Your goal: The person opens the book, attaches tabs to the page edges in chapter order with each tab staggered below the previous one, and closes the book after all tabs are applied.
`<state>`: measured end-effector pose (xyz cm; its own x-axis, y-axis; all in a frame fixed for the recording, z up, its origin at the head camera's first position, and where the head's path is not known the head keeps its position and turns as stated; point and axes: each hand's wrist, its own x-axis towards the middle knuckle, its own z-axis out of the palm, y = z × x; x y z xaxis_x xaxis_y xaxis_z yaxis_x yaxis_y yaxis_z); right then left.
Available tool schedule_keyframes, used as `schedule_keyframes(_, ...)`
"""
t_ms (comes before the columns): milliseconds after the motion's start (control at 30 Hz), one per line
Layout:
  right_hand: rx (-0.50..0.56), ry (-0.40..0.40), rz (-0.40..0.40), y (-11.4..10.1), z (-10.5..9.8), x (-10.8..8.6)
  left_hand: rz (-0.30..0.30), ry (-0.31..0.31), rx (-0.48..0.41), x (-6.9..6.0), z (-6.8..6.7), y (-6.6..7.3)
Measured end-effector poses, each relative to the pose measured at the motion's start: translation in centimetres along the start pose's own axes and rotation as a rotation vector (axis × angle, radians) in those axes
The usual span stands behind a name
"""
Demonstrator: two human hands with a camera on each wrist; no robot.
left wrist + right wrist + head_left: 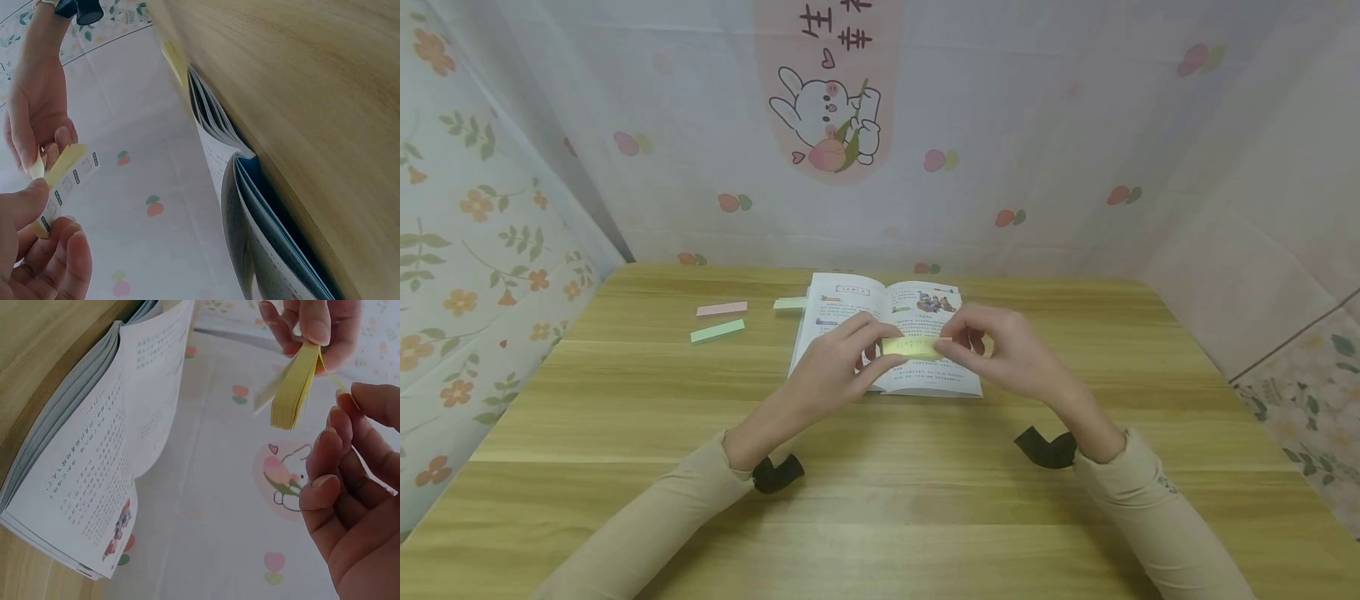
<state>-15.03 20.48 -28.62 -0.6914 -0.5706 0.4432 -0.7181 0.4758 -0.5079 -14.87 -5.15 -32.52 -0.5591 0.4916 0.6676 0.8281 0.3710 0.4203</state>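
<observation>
A yellow sticky-note pad (912, 347) with handwriting on its top is held up over the open book (931, 379). My left hand (835, 367) pinches the pad's left end between thumb and fingers. At the other end my right hand (1011, 350) pinches the loose end of a thin yellow sheet (337, 382), which bends away from the pad (294, 390) in the right wrist view. Printed marks show on the pad's underside (65, 184) in the left wrist view.
Left of the book lie a pink strip pad (722, 309) and a green one (717, 332) on the wooden table (880, 500). A pale green strip (790, 303) touches the book's left edge. Behind the table hangs a patterned curtain (1000, 125).
</observation>
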Motion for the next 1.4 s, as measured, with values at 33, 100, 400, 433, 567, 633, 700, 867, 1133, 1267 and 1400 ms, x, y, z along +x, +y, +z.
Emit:
schedule_keyframes(33, -0.002, -0.012, 0.013, 0.0, 0.0, 0.0, 0.003, 0.003, 0.004, 0.0, 0.0, 0.0)
schedule_keyframes(100, -0.001, -0.033, 0.036, -0.1, 0.0, 0.0, 0.008, 0.009, 0.011, 0.0, 0.0, -0.1)
schedule_keyframes(400, 0.057, -0.014, 0.042, 0.0, 0.3, -0.1, 0.030, 0.032, 0.039, 0.1, -0.1, -0.3)
schedule_keyframes(433, 0.067, -0.007, 0.039, 0.0, 0.4, -0.1, 0.031, 0.035, 0.041, 0.1, -0.1, -0.3)
schedule_keyframes(567, 0.092, 0.019, 0.026, 0.0, 0.6, -0.2, 0.038, 0.045, 0.048, 0.1, 0.0, -0.3)
schedule_keyframes(633, 0.102, 0.032, 0.013, 0.0, 0.7, -0.2, 0.038, 0.047, 0.053, 0.1, 0.0, -0.3)
schedule_keyframes(700, 0.111, 0.044, -0.006, 0.0, 0.9, -0.2, 0.036, 0.046, 0.059, 0.0, 0.0, -0.4)
schedule_keyframes(867, 0.134, 0.072, -0.064, 0.2, 1.2, -0.2, 0.031, 0.043, 0.078, 0.0, 0.0, -0.5)
schedule_keyframes(1133, 0.212, 0.098, -0.070, 0.3, 1.0, -0.3, 0.008, 0.049, 0.093, 0.0, -0.3, -0.8)
schedule_keyframes(1267, 0.242, 0.114, -0.055, 0.5, 0.7, -0.2, -0.013, 0.068, 0.075, 0.1, -0.6, -0.8)
schedule_keyframes(1400, 0.260, 0.122, -0.050, 0.8, 0.7, -0.2, -0.025, 0.084, 0.073, 0.1, -0.9, -0.9)
